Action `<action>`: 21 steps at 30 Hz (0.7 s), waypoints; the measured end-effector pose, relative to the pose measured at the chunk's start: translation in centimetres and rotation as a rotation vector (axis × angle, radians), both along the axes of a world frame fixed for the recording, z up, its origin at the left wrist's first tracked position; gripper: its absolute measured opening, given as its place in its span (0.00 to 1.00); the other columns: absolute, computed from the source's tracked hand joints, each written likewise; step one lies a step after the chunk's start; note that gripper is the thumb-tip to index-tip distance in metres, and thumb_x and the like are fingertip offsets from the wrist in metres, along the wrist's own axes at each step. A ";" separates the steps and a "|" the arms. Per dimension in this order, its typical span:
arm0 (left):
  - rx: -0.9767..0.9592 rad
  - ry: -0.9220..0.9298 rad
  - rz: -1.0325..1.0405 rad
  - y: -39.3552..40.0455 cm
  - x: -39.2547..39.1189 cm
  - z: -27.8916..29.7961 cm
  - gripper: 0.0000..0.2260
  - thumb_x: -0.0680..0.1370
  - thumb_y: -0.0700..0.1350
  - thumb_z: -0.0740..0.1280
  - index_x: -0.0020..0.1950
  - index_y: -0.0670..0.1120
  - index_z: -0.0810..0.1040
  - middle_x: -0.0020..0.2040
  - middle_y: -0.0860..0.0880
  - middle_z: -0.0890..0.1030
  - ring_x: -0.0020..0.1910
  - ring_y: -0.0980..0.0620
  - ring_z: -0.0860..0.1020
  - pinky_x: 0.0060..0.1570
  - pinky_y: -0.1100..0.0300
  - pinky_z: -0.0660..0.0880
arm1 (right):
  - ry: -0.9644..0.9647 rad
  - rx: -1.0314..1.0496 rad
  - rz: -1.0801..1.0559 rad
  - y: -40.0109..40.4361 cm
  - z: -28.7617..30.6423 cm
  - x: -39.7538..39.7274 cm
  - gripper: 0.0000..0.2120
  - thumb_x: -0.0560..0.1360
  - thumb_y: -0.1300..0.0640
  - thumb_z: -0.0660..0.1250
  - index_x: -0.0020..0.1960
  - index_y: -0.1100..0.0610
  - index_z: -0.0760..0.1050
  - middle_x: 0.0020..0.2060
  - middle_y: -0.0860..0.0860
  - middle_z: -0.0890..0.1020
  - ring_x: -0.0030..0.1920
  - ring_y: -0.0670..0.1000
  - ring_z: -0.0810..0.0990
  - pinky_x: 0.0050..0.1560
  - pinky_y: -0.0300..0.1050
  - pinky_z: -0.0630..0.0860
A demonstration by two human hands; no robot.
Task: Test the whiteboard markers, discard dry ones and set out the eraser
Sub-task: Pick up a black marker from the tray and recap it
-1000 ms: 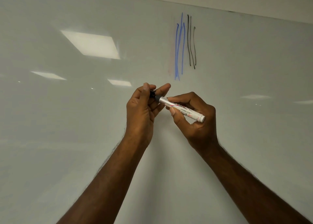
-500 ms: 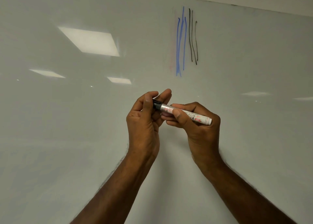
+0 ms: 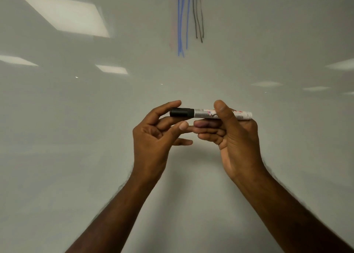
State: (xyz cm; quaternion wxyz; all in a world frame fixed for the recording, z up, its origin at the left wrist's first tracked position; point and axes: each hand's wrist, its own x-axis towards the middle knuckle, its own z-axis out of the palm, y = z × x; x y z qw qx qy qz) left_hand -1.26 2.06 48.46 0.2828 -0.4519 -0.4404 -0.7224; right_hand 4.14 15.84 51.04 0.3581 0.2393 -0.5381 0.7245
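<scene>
A white whiteboard marker (image 3: 203, 113) with a black cap (image 3: 181, 112) lies level in front of the whiteboard (image 3: 76, 157). My right hand (image 3: 235, 138) grips its barrel, thumb on top and fingers curled beneath. The cap sits on the marker's left end. My left hand (image 3: 153, 138) is beside the cap with loosened fingers: the index finger reaches over it, the thumb is off it below. Blue test strokes (image 3: 181, 23) and black test strokes (image 3: 198, 19) mark the board at the top. No eraser is in view.
The whiteboard fills the whole view and reflects ceiling lights (image 3: 65, 13) at the upper left. A faint reddish smear (image 3: 172, 34) lies left of the blue strokes. Both forearms come up from the bottom edge.
The view has dropped, so the strokes now sit at the top edge. The marker has turned level, the cap is fully on it, and my left fingers have loosened from the cap.
</scene>
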 end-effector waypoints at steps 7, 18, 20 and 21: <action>-0.109 0.009 -0.031 3.1 -0.1 -2.1 0.11 0.73 0.39 0.72 0.55 0.44 0.82 0.48 0.48 0.87 0.44 0.44 0.87 0.39 0.50 0.84 | -0.190 -0.034 -0.042 3.9 -3.1 2.4 0.22 0.69 0.43 0.67 0.46 0.63 0.81 0.36 0.61 0.86 0.34 0.56 0.87 0.31 0.41 0.81; -0.220 -0.042 -0.156 10.9 0.6 -7.8 0.11 0.73 0.48 0.73 0.53 0.45 0.82 0.45 0.48 0.87 0.42 0.45 0.87 0.38 0.52 0.84 | -0.351 -0.068 -0.284 12.6 -7.8 8.5 0.15 0.70 0.50 0.68 0.47 0.62 0.80 0.33 0.59 0.84 0.30 0.51 0.83 0.31 0.40 0.81; -0.268 -0.030 -0.188 12.5 0.8 -8.9 0.10 0.74 0.46 0.73 0.54 0.45 0.82 0.46 0.48 0.87 0.43 0.45 0.87 0.39 0.51 0.84 | -0.396 -0.018 -0.372 14.0 -8.9 9.7 0.15 0.71 0.50 0.68 0.46 0.62 0.80 0.33 0.59 0.84 0.28 0.51 0.82 0.30 0.40 0.79; -0.300 -0.004 -0.202 13.2 0.8 -9.4 0.09 0.75 0.44 0.73 0.55 0.45 0.83 0.46 0.48 0.87 0.42 0.45 0.87 0.39 0.50 0.84 | -0.421 -0.003 -0.411 14.8 -9.5 10.2 0.14 0.71 0.50 0.68 0.46 0.62 0.80 0.32 0.58 0.84 0.27 0.51 0.80 0.29 0.40 0.78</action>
